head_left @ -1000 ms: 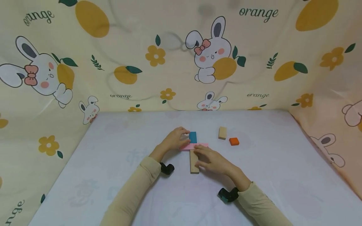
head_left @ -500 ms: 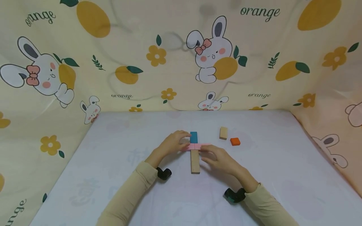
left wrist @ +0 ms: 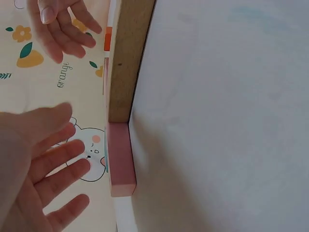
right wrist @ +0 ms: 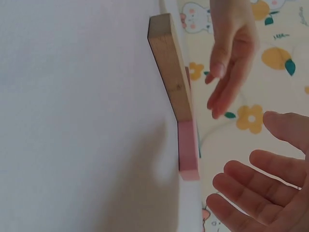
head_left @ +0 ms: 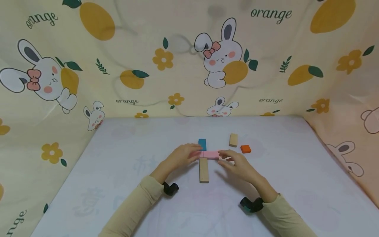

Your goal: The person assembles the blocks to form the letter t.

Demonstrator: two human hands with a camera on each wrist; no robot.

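A cross-like layout of blocks lies on the table: a blue block (head_left: 202, 144) at the far end, two pink blocks (head_left: 211, 155) end to end across the middle, and a long plain wooden block (head_left: 203, 170) toward the person. My left hand (head_left: 181, 156) hovers over the left pink block, partly hiding it in the head view; its fingers are loosely spread and hold nothing in the left wrist view. Beside the right pink block's outer end is my right hand (head_left: 240, 165), fingers relaxed and slightly bent. Another pink block face (right wrist: 187, 147) shows in the right wrist view, apart from the fingers.
Behind the right hand lie a short plain wooden block (head_left: 233, 140) and a small orange block (head_left: 245, 149). A white cloth covers the table (head_left: 118, 184). A printed curtain (head_left: 177, 79) with rabbits and oranges stands along the back and sides.
My right hand has drawn away to the right, uncovering the wooden block and more of the right pink one. The left hand has come slightly nearer the person. The blocks keep their layout.
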